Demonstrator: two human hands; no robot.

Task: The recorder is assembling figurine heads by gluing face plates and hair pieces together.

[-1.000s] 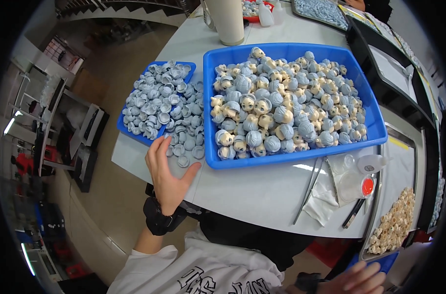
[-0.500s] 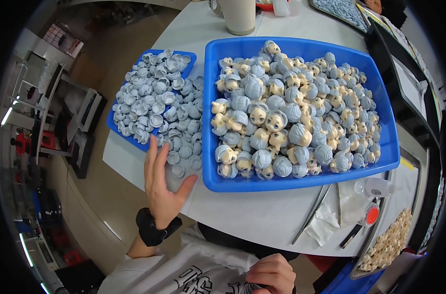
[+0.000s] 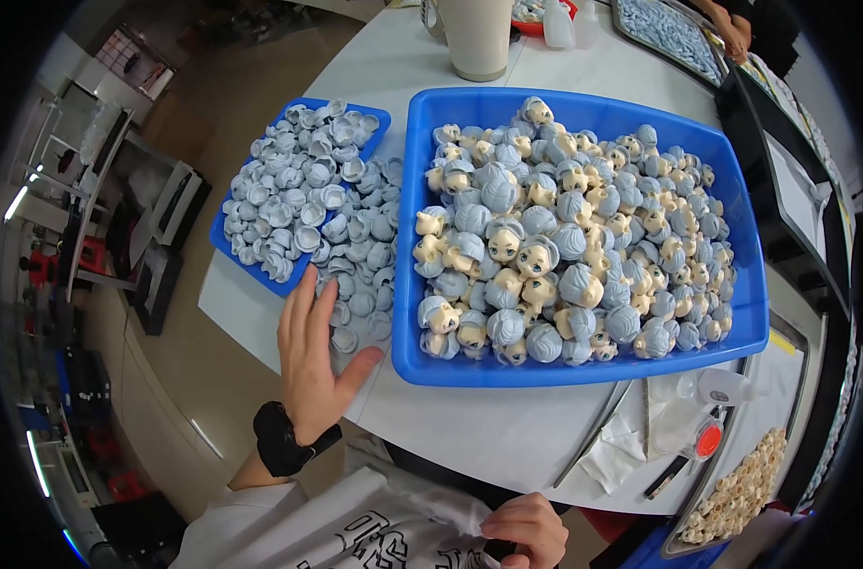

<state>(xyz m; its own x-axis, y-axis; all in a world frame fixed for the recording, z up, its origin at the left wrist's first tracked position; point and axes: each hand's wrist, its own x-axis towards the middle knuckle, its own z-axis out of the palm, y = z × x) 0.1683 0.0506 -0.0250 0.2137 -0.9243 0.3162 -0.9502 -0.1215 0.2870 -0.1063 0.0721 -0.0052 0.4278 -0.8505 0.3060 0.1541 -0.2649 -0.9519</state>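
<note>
My left hand (image 3: 313,365) is open, fingers stretched toward loose grey-blue doll hair pieces (image 3: 363,303) on the table, its thumb apart. The fingertips are at the near edge of that pile; I cannot tell whether they touch it. More of these hollow shells lie heaped on a small blue tray (image 3: 225,248). A large blue bin (image 3: 545,373) to the right holds many doll heads (image 3: 536,256) with cream faces and grey-blue hair. My right hand (image 3: 526,529) is closed in front of my shirt at the lower edge; what its curled fingers hold is hidden.
A pale cup (image 3: 479,38) stands behind the bin. Right of centre lie tweezers (image 3: 593,431), tissue (image 3: 614,460), a white bottle (image 3: 725,387) and a round red-topped container (image 3: 707,439). A tray of cream parts (image 3: 735,488) is at lower right. Another person's hand (image 3: 730,33) shows at far right.
The view has shifted slightly, so the bin and cup sit lower. My left hand remains open by the loose pieces. A grey-blue bit seen under my right fingers earlier is now hidden.
</note>
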